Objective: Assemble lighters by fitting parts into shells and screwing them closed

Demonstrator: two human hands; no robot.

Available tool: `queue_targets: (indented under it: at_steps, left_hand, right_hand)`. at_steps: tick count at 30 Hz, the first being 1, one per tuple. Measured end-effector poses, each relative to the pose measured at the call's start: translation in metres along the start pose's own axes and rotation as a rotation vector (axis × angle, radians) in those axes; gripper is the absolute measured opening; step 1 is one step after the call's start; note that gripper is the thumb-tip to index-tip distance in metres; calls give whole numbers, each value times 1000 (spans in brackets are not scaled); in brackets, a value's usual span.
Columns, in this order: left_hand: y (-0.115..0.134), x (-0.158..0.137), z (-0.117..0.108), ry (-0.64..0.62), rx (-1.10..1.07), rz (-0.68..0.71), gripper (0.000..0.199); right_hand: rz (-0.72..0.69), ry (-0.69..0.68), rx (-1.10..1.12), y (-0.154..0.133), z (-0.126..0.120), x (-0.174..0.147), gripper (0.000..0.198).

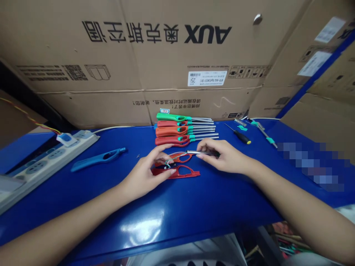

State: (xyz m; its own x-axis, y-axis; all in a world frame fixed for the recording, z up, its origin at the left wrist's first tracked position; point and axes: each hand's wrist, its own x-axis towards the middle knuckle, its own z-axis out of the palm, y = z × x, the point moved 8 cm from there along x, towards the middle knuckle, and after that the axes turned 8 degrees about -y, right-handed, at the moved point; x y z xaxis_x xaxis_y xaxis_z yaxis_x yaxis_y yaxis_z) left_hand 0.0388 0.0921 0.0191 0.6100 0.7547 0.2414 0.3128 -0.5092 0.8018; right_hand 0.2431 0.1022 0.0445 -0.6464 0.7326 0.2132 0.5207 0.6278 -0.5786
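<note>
My right hand [215, 152] is closed round a thin metal lighter tube [192, 152], its open end pointing left. Thin wires [167, 162], pale and green, run from that end to my left hand [148, 168]. Between my left thumb and fingers is a small dark part [172, 165] joined to the wires; its exact kind is partly hidden. Under and beside my left hand lie two lighter handle halves, an orange-red one [189, 159] behind and a red one [195, 173] in front. My left fingers cover their left ends.
Assembled long-nosed lighters [169, 141] lie stacked behind my hands. A blue handle half [94, 161] and a power strip [50, 160] are at left. A screwdriver [242, 137] and a loose lighter tube [263, 131] lie at right. Cardboard [138, 74] walls the table's back.
</note>
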Motion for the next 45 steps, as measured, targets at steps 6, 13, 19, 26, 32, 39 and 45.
queue_targets:
  at_steps: [6,13,19,26,32,39,45]
  left_hand:
    - [2,-2,-8,101,2,8,49]
    - [5,-2,-19,195,78,-34,18]
    - [8,1,-14,119,176,-27,15]
    - [13,1,-1,-26,351,96,14]
    - [20,-3,6,-87,500,238,13]
    - [21,-4,8,-105,549,243,14]
    - [21,-6,9,-99,574,247,15]
  right_hand:
    - [42,-158,6,8,10,2,20]
    - [144,-498,309,7,27,-7,29]
    - [203,-559,357,13,28,-13,38]
    - [188,-518,172,21,18,-13,33]
    - [141,-493,104,16,20,-9,22]
    - [125,-468,78,15,22,-7,21]
    - [1,-457,-44,4,19,-6,16]
